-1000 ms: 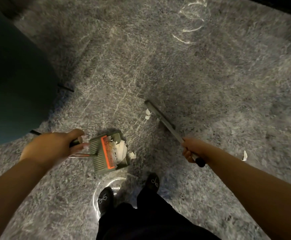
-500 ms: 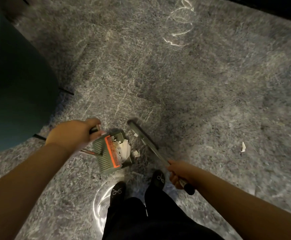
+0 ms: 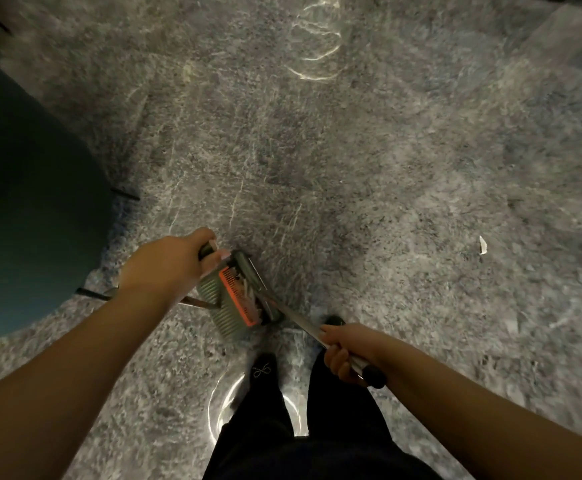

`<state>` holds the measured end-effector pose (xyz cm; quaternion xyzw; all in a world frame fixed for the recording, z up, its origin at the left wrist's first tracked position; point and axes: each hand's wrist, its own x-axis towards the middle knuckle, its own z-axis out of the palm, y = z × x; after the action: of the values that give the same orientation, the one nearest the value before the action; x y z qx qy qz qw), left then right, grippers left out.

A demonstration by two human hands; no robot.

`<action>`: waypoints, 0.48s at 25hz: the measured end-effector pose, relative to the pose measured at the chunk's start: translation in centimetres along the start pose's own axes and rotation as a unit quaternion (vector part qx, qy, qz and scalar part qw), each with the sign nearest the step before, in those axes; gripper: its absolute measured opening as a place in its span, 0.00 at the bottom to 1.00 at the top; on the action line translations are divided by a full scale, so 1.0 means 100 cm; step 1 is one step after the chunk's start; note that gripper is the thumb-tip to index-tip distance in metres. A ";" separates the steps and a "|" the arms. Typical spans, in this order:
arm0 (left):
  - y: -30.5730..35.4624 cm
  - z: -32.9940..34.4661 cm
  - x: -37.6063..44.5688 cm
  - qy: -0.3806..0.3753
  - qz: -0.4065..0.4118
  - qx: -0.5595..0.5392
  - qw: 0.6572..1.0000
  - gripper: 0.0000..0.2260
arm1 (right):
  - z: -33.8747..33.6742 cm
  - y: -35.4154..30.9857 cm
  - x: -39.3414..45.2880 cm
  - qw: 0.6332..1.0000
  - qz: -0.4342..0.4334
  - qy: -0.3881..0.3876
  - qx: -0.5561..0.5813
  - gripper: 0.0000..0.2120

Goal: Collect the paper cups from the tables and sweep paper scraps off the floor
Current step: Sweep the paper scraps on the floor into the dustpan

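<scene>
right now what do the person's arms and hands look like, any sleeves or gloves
Both forearms are bare as far as the frame shows: no sleeves in view. The left hand and right hand wear no gloves, and no rings, watch or bands are visible. The picture is dim and slightly blurred, so fine detail is unclear.

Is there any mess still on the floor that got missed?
Yes, one white paper scrap lies alone on the grey floor, far off to the right of the dustpan. The other scraps are inside the pan, where the broom meets it. Nothing else stands out, though the picture is blurry.
</scene>
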<state>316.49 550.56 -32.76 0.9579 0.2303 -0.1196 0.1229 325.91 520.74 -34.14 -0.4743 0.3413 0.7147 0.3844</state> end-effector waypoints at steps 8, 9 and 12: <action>0.000 -0.005 -0.029 -0.006 -0.017 -0.014 1.000 0.15 | -0.011 0.016 -0.017 0.996 -0.081 0.029 0.026 0.22; 0.003 -0.006 -0.030 -0.008 -0.009 -0.014 1.000 0.15 | -0.014 0.020 -0.020 0.995 -0.092 0.030 0.036 0.21; 0.019 -0.009 -0.028 0.009 0.030 -0.016 0.999 0.14 | -0.029 0.027 -0.031 0.988 -0.136 0.047 0.052 0.18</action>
<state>315.09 548.04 -30.74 0.9632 0.2048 -0.1036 0.1396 325.51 516.31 -31.81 -0.5286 0.3278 0.6142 0.4857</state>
